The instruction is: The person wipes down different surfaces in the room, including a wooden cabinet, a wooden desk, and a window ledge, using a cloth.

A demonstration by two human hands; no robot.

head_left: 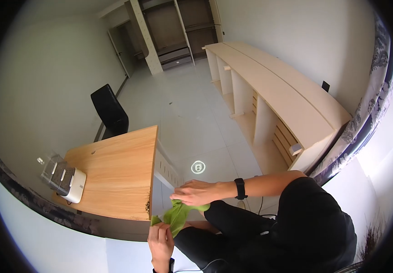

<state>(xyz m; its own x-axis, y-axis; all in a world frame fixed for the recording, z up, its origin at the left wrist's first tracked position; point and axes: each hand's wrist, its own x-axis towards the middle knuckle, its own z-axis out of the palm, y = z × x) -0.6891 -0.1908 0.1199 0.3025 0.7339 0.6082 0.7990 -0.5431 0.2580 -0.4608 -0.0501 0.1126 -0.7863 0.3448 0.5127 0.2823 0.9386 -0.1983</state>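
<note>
A green cloth (176, 217) is stretched between my two hands, above my lap. Pinched at its upper edge are the fingers of my right hand (195, 193), which reaches in from the right with a black watch (240, 188) on the wrist. Lower down, my left hand (161, 239) has its fingers closed on the cloth's left end. A dark band (172, 265) shows at that wrist. Part of the cloth hangs toward my knee, and its far right end lies behind my right hand.
Just left of my hands stands a wooden desk (119, 166) bearing a white appliance with clear tiers (71, 182). Behind it is a black chair (110, 109). A long pale cabinet (273, 86) runs along the right. A cable (261, 205) lies near my legs.
</note>
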